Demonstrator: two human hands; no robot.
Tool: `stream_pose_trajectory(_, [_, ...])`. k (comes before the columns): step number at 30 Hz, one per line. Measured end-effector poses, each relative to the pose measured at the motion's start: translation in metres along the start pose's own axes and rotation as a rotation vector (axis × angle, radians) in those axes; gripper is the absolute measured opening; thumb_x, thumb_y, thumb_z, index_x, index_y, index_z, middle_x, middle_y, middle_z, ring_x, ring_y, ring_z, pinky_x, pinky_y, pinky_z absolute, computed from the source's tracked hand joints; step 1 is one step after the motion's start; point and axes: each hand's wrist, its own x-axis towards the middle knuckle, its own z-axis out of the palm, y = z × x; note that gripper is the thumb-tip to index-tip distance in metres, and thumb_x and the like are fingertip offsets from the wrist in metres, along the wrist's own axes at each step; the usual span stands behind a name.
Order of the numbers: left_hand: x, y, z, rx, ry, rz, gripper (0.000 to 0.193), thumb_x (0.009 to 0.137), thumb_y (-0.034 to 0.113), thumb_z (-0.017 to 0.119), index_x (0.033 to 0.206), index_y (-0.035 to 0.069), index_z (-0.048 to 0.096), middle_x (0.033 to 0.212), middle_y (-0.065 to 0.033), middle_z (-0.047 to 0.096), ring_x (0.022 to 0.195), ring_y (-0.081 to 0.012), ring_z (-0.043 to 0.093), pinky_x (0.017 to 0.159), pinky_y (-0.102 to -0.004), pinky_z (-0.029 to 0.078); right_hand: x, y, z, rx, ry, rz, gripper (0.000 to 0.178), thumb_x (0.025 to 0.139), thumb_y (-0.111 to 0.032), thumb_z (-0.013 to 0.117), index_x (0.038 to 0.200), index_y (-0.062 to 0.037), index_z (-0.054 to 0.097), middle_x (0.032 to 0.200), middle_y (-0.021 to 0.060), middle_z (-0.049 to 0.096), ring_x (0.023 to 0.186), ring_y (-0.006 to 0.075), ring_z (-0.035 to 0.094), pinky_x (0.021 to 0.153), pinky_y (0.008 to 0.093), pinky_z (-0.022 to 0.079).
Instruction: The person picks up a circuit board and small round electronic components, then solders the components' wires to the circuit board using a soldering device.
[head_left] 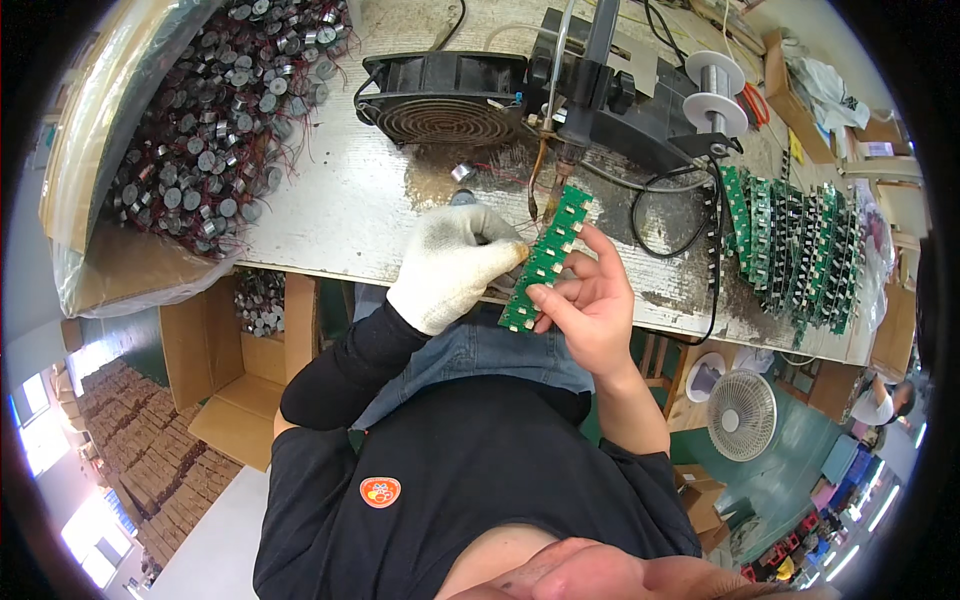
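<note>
My right hand [597, 305], bare, grips a long green circuit board strip [548, 262] between thumb and fingers. The strip is tilted, its upper end just below the tip of a soldering iron [566, 160]. My left hand [455, 262], in a white glove, is closed, its fingertips against or close to the board's left edge. What it pinches is hidden by the glove. A small round motor [462, 198] shows at the glove's far side; whether the hand holds it I cannot tell. Another silver motor [463, 172] with red wires lies just beyond.
A large heap of small wired motors [225, 130] fills the left of the table [330, 215]. A black fan [445, 105] stands behind my hands, a solder spool [714, 88] right of the soldering stand. Stacked green boards [795, 250] and a looping black cable [640, 235] lie right.
</note>
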Motion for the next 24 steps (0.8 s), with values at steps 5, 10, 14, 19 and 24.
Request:
stream_pose_trajectory(5, [-0.0015,0.0011,-0.0009,0.088,-0.005,0.031,0.022,0.080,0.015,0.065,0.085,-0.006,0.063,0.074,-0.0083,0.064,0.067,-0.0113,0.061,0.060,-0.0253,0.049,-0.0017,-0.0008,-0.0004,-0.006,-0.014,0.005,0.067,0.080,0.011,0.063,0.137,-0.0016,0.030,0.103,0.0136,0.058,0.071,0.0136,0.064,0.051,0.0215,0.051])
stream_pose_trajectory(10, [-0.0033,0.0021,0.0008,-0.004,-0.008,0.034,0.020,0.081,0.013,0.063,0.088,-0.006,0.061,0.076,-0.0077,0.064,0.068,-0.0111,0.060,0.060,-0.0249,0.048,-0.0048,0.0027,-0.0022,-0.022,-0.015,0.009,0.067,0.080,0.011,0.063,0.137,-0.0017,0.030,0.104,0.0138,0.058,0.071,0.0139,0.064,0.051,0.0215,0.052])
stream_pose_trajectory(14, [-0.0043,0.0066,0.0027,-0.052,-0.018,-0.010,0.019,0.082,0.012,0.061,0.089,-0.006,0.060,0.076,-0.0076,0.064,0.068,-0.0110,0.060,0.060,-0.0245,0.048,-0.0051,0.0018,-0.0024,-0.034,-0.015,0.000,0.067,0.080,0.011,0.063,0.137,-0.0016,0.030,0.104,0.0137,0.058,0.071,0.0138,0.064,0.052,0.0214,0.051])
stream_pose_trajectory(19, [-0.0019,0.0031,0.0008,-0.042,-0.008,-0.006,0.019,0.081,0.011,0.061,0.088,-0.006,0.061,0.076,-0.0079,0.064,0.068,-0.0107,0.060,0.060,-0.0248,0.048,-0.0036,-0.0005,-0.0015,-0.024,-0.017,0.002,0.067,0.080,0.010,0.064,0.137,-0.0017,0.030,0.104,0.0135,0.059,0.071,0.0139,0.064,0.052,0.0213,0.051])
stream_pose_trajectory(24, [-0.0024,0.0033,0.0007,-0.088,-0.003,0.010,0.019,0.080,0.012,0.062,0.088,-0.006,0.062,0.076,-0.0077,0.064,0.069,-0.0107,0.060,0.062,-0.0253,0.048,-0.0029,-0.0014,-0.0008,-0.017,-0.032,-0.012,0.067,0.080,0.010,0.064,0.137,-0.0017,0.029,0.103,0.0132,0.059,0.071,0.0143,0.065,0.051,0.0209,0.051])
